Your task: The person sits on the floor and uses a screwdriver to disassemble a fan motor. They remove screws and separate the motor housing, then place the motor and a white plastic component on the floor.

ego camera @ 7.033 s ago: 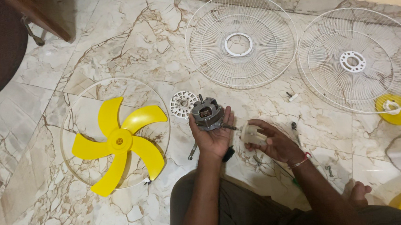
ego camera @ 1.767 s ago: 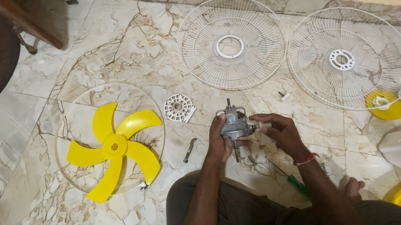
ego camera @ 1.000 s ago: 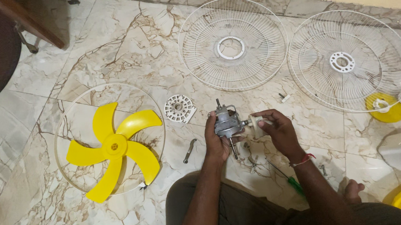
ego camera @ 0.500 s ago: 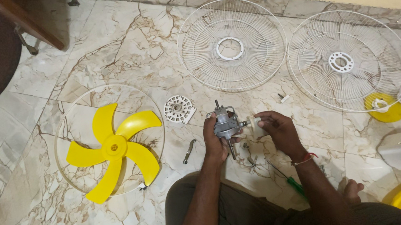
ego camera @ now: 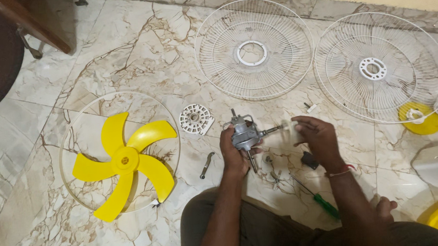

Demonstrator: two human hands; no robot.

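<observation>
Grey fan motor point(ego camera: 244, 134) clenched in left hand point(ego camera: 233, 153) above marble floor point(ego camera: 137, 62) — shaft pointing to 3 o'clock, toward right hand point(ego camera: 316, 137) — fingers point(ego camera: 300, 127) half-curled, grip hard to tell.

Marble floor point(ego camera: 122, 58): fan blade point(ego camera: 124, 163), 2 grilles point(ego camera: 253, 48), screwdriver point(ego camera: 319, 203).

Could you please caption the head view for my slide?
Left hand grips a grey fan motor; right hand at its shaft, above marble floor.

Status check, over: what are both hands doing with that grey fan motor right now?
Left hand grips the grey fan motor above the floor. Right hand pinches a small pale part at its shaft. Green screwdriver lies by the knee, nothing blocking.
</observation>
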